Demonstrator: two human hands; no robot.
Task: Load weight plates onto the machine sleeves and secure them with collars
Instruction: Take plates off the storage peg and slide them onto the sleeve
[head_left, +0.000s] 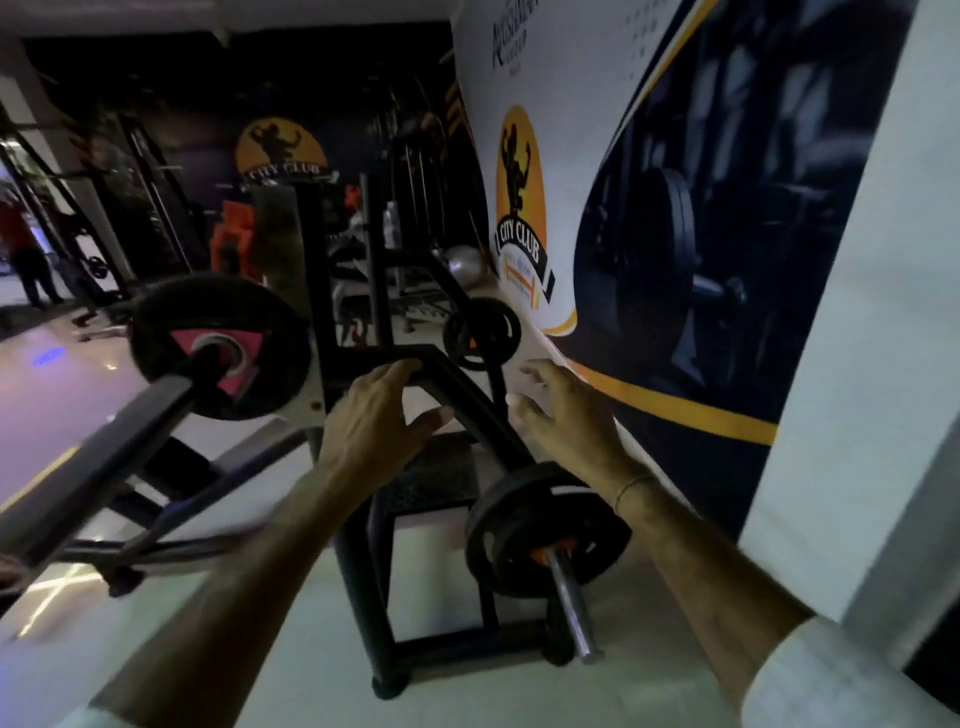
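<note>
A black weight plate with an orange hub sits on a steel sleeve at the lower right of the black machine frame. A larger black plate with a pink centre hangs on a sleeve at left. A small plate sits farther back by the wall. My left hand hovers over the frame's bent tube, fingers apart, holding nothing. My right hand is spread open above the near plate, beside the wall. No collar is visible.
A printed wall banner runs close along the right. A padded lever arm juts toward me at left. Racks, orange benches and a silver ball stand behind. A person in red stands far left. Pale floor lies below.
</note>
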